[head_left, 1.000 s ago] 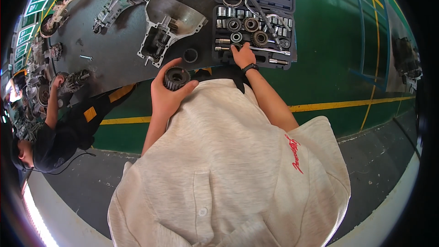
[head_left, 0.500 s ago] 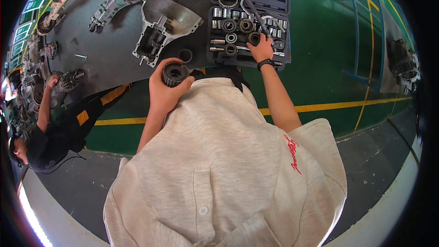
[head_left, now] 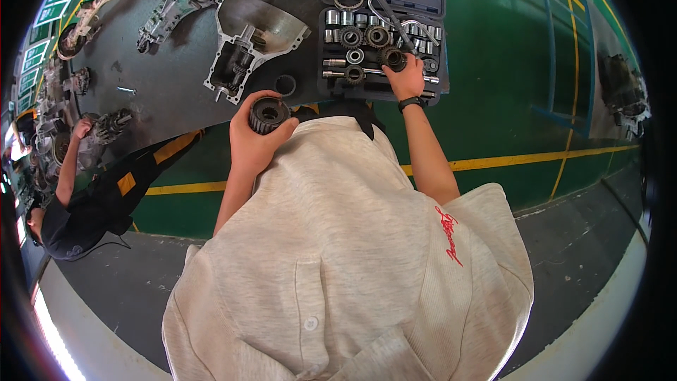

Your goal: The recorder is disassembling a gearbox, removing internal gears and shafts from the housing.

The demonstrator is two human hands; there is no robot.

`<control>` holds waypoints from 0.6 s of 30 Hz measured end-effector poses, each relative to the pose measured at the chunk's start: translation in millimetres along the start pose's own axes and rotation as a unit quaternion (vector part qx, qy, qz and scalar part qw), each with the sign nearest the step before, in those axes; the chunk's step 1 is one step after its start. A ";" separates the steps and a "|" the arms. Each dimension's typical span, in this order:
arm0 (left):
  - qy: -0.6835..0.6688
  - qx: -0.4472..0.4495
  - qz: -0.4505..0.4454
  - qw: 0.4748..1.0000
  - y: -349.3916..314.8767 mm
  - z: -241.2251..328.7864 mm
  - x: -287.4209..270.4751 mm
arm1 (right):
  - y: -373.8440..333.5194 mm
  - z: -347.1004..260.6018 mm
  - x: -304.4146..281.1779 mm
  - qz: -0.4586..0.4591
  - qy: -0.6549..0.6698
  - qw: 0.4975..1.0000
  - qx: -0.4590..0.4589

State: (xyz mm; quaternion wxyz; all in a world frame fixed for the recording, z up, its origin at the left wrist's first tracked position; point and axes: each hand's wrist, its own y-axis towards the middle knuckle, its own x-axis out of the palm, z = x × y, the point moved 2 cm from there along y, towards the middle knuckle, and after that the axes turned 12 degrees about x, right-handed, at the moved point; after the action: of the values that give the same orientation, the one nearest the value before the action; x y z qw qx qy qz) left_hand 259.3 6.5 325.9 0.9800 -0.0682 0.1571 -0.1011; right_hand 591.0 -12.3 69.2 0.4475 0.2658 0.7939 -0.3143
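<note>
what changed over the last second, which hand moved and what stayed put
The right hand reached further up into the tool tray and now rests on a dark gear there. The left hand kept holding its toothed gear; the gearbox housing stayed put.

Dark mat (head_left: 176, 92): housings (head_left: 243, 42), socket tray (head_left: 381, 28)

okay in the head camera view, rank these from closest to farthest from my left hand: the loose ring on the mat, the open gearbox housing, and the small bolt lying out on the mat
From the left hand, which holds a dark gear:
1. Loose ring, just above the hand, beside the tool tray's corner.
2. Open gearbox housing, further up the mat, slightly to the left.
3. Small bolt, far out to the left on the mat.
</note>
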 end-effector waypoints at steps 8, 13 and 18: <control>0.010 0.002 -0.011 1.000 -0.1 -5.2 4.6 | -17.9 5.0 -10.0 -0.034 0.007 0.999 -0.017; 0.008 -0.009 -0.021 1.000 -1.5 -5.1 6.8 | -31.6 -21.8 14.5 -0.084 0.024 0.994 -0.060; 0.002 -0.003 -0.020 1.000 -2.9 -5.8 7.7 | -24.0 -45.3 30.3 -0.099 0.010 0.992 -0.075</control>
State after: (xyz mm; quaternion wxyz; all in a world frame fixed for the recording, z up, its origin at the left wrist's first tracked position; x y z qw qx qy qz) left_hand 264.1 1.4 318.7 0.9773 -0.0741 0.1578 -0.1207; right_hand 535.6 9.5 67.1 0.4245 0.1548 0.8423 -0.2938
